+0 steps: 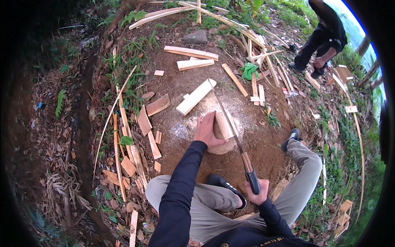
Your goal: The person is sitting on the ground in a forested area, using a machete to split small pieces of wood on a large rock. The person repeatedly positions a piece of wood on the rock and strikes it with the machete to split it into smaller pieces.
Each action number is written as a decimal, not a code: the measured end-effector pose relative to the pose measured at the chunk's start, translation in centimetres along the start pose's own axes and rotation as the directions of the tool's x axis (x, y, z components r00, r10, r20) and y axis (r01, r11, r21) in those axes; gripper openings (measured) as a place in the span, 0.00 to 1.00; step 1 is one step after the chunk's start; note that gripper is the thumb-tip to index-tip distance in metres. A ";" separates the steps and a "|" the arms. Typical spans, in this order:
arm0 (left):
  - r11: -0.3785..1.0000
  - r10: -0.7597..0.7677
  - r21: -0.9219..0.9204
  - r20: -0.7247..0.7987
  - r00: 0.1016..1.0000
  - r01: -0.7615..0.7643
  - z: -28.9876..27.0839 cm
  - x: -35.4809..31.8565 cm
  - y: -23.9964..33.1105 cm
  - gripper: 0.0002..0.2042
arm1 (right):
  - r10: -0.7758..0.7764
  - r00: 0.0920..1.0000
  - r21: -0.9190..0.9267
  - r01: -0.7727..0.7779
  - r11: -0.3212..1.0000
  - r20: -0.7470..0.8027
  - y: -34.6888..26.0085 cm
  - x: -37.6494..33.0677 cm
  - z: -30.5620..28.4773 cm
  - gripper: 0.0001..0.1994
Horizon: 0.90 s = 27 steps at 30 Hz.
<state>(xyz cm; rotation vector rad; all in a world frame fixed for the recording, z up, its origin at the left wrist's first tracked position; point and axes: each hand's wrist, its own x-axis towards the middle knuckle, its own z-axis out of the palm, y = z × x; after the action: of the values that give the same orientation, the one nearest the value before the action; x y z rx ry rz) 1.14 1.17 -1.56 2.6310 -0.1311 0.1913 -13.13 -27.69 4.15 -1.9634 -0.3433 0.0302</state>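
My left hand (207,129) grips a short pale wooden block (224,125), thumb on the near end and fingers along its left side. The block rests on a round stump (221,148) dusted with sawdust. My right hand (257,192) is closed around the dark handle of a handsaw (240,145). The saw's long, narrow blade slants up and left across the block's right side, its tip reaching past the far end. Whether the teeth have cut into the wood cannot be made out. Just beyond my left hand, a thicker pale board (196,97) lies at a slant.
Thin wooden strips (123,115) line the left side, near scattered offcuts (159,105). Beyond lie more planks (191,52), a grey stone (195,37) and a green plastic bag (248,71). At the upper right another person (325,39) in dark clothes bends over.
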 end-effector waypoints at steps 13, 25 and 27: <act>0.998 0.066 0.001 -0.099 0.993 -0.066 0.3 0.1 0.3 0.58 | -0.005 1.000 0.039 0.004 0.999 0.024 0.3 0.7 -0.7 0.08; 0.997 0.074 -0.017 -0.115 0.991 -0.076 0.5 0.1 0.1 0.56 | -0.010 0.999 0.028 0.009 1.000 0.033 0.6 1.1 -0.4 0.08; 0.997 0.075 -0.016 -0.111 0.991 -0.077 0.4 0.2 0.0 0.56 | -0.016 0.999 0.013 0.016 1.000 0.039 0.7 1.0 -0.4 0.07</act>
<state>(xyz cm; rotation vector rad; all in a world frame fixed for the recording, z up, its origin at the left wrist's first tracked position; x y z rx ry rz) 1.34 0.93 -1.90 2.5899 -0.1945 0.3583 -11.93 -28.07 3.85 -1.9495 -0.3836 0.0608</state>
